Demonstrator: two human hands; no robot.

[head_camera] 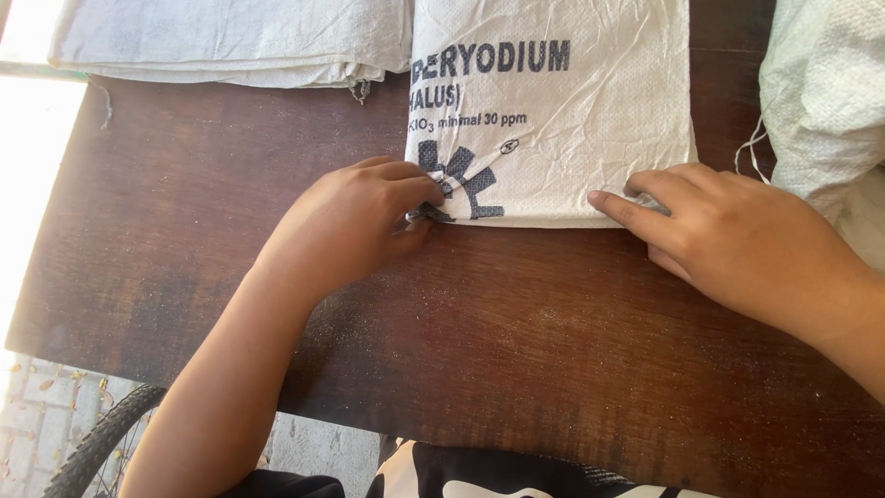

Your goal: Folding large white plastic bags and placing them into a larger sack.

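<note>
Right now the sack, a white woven one with dark print, lies flat at the middle of the table's far edge, its near hem reaching toward the centre. The left hand pinches the sack's near left corner between thumb and curled fingers, bunching the weave a little there. The right hand lies at the near right corner with fingers loosely together and extended, the fingertips pressing the hem flat against the wood; it grips nothing. The step in hand looks like squaring or folding that near hem. To do it well, I judge the pinch should stay right on the corner so the weave does not pucker further, while the right fingertips hold the hem taut and level, so that both corners move evenly and the edge stays straight. Slippery woven plastic tends to slide on a dusty top, so firm downward pressure would help. A folded pile of similar sacks sits at the far left corner, and more sacking hangs over the right edge, trailing a loose thread; both are apart from the hands.
</note>
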